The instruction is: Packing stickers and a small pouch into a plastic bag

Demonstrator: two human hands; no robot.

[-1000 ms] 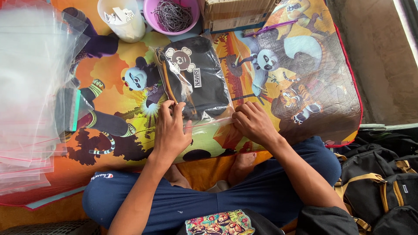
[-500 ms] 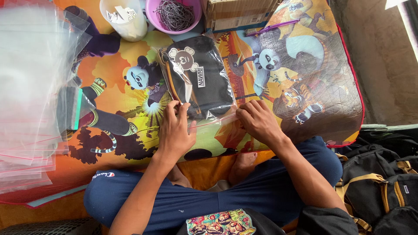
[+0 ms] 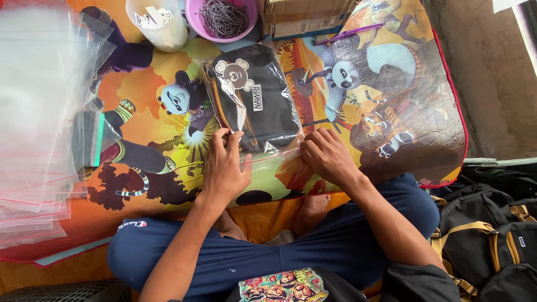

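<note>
A low surface covered by a glossy cartoon-printed mat in orange and yellow (image 3: pixel 168 128) fills the view, with a stack of clear plastic zip bags (image 3: pixel 39 112) lying along its left side. A black fabric pouch sealed inside a clear plastic zip bag (image 3: pixel 257 103) lies just beyond both hands, its long axis running away from the person. The bag's red-lined closure strip (image 3: pixel 274 155) runs crosswise between the hands. The left hand (image 3: pixel 226 168) and right hand (image 3: pixel 327 156) are equally near, each with fingers closed in a pinch on that strip.

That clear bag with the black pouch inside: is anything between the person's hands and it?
Nothing visible. The left hand and the right hand both rest directly on the near edge of the clear plastic bag, fingertips along its red-lined strip. The white cup and the pink bowl stand beyond the bag.
</note>
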